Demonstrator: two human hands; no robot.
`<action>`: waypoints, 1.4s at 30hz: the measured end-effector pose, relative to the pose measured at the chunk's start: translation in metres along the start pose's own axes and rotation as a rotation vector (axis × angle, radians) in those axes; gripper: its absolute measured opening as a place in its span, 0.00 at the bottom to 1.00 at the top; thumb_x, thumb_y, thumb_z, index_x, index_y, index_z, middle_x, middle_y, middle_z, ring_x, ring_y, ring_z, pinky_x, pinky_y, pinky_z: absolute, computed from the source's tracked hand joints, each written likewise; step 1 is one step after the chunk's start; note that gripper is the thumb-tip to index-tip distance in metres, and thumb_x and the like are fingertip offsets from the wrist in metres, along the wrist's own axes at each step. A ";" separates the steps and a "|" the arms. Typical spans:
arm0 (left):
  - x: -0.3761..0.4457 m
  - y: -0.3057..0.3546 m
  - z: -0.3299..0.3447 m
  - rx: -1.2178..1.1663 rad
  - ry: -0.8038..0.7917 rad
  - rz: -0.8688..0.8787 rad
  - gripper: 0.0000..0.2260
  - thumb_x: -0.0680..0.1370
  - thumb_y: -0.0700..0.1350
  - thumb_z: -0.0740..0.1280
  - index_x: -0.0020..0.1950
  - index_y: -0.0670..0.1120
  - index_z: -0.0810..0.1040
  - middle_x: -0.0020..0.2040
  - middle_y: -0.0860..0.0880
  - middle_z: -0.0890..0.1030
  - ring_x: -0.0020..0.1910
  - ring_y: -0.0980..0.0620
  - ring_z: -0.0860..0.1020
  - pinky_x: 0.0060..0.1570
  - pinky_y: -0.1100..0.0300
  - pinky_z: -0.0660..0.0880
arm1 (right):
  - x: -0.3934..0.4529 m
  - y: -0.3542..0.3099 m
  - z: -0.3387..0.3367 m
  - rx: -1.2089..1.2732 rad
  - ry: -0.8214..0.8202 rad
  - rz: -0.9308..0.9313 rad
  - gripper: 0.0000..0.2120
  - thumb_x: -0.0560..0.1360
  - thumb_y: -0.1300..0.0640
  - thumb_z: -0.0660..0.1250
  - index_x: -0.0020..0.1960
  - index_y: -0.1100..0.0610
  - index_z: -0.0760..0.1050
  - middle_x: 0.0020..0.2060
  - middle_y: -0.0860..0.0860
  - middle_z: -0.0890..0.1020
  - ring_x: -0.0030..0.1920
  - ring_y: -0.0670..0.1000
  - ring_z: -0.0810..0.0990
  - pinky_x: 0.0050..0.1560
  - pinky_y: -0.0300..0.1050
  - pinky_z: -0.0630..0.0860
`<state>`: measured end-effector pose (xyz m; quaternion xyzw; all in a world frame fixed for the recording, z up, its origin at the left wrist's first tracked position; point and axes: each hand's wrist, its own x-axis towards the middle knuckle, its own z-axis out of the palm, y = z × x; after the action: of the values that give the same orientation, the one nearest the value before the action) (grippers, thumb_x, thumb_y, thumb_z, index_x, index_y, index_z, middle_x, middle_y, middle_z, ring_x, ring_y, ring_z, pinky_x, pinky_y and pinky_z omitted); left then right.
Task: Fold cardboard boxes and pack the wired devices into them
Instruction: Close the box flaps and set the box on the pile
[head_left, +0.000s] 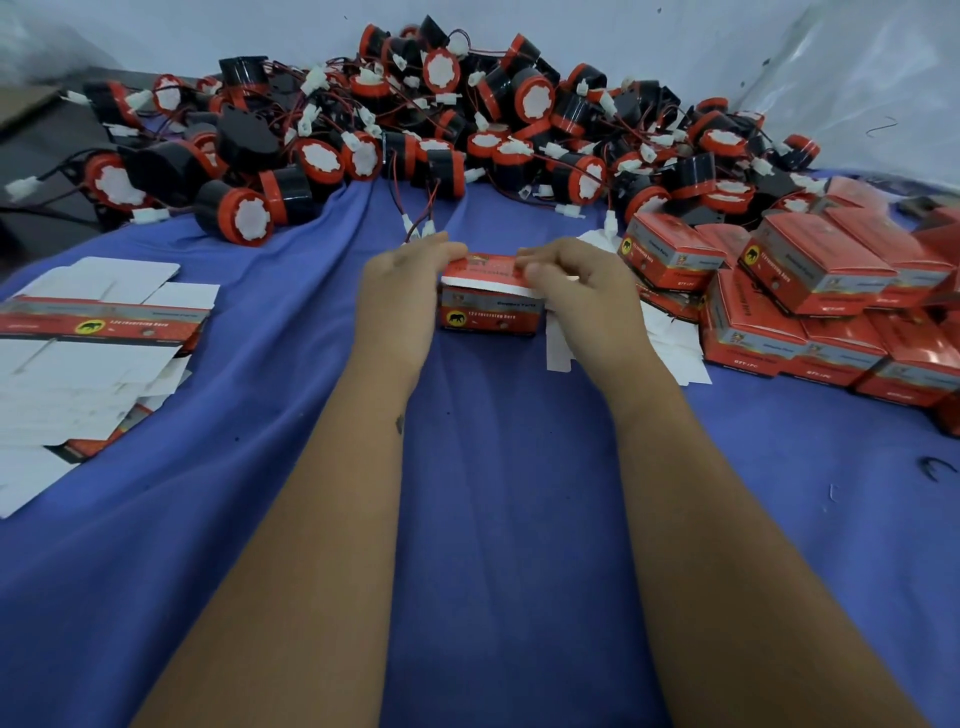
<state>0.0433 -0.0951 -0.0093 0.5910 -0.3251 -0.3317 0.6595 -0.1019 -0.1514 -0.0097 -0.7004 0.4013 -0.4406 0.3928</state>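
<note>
Blue cloth (493, 467) over the desk, pale wall behind. Largest mass: heap of wired devices (415, 114), black and red with white connectors, along the far edge. Right side: stack of packed boxes (810, 291), red, closed. Left side: pile of flat box blanks (93, 338), white insides up, one printed strip showing.

Centre, just short of the heap: box in hand (491, 301), red, standing on the cloth, long axis left to right, printed face toward the camera. White top flap visible along its upper edge, not fully tucked. Loose white flap hanging at the right end, below the right hand. Contents hidden; cannot tell whether a device is inside.

Left hand (400, 296) on the left end of the box, fingers curled over the top corner, grip holding it. Right hand (576, 283) on the right end, thumb and fingers curled and pinching the top flap edge. Both hands equally near, one at each end.

Judgement: closing step under way; next move likely pressing the top flap down and inward, left hand bracing.
</note>
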 end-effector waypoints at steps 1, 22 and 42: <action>0.000 -0.003 0.001 0.123 -0.027 0.065 0.09 0.78 0.40 0.66 0.52 0.51 0.84 0.54 0.54 0.83 0.48 0.61 0.79 0.47 0.65 0.77 | 0.000 0.002 0.002 -0.078 -0.017 -0.035 0.07 0.77 0.63 0.64 0.51 0.58 0.81 0.53 0.47 0.81 0.54 0.46 0.78 0.55 0.41 0.77; -0.002 -0.013 0.005 0.485 -0.112 0.368 0.16 0.80 0.35 0.63 0.64 0.48 0.79 0.62 0.58 0.72 0.60 0.64 0.68 0.55 0.82 0.62 | 0.002 0.006 0.001 -0.264 -0.056 -0.164 0.17 0.75 0.61 0.71 0.64 0.57 0.79 0.62 0.50 0.80 0.62 0.44 0.75 0.57 0.22 0.65; 0.001 -0.010 -0.004 0.060 -0.146 0.205 0.15 0.80 0.30 0.62 0.52 0.49 0.81 0.66 0.48 0.78 0.57 0.61 0.77 0.52 0.68 0.76 | 0.001 0.002 -0.008 -0.026 -0.132 -0.082 0.13 0.79 0.66 0.64 0.54 0.48 0.75 0.57 0.48 0.80 0.58 0.45 0.78 0.52 0.36 0.78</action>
<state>0.0462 -0.0944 -0.0198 0.5485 -0.4408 -0.2949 0.6464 -0.1096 -0.1545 -0.0092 -0.7487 0.3513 -0.4038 0.3911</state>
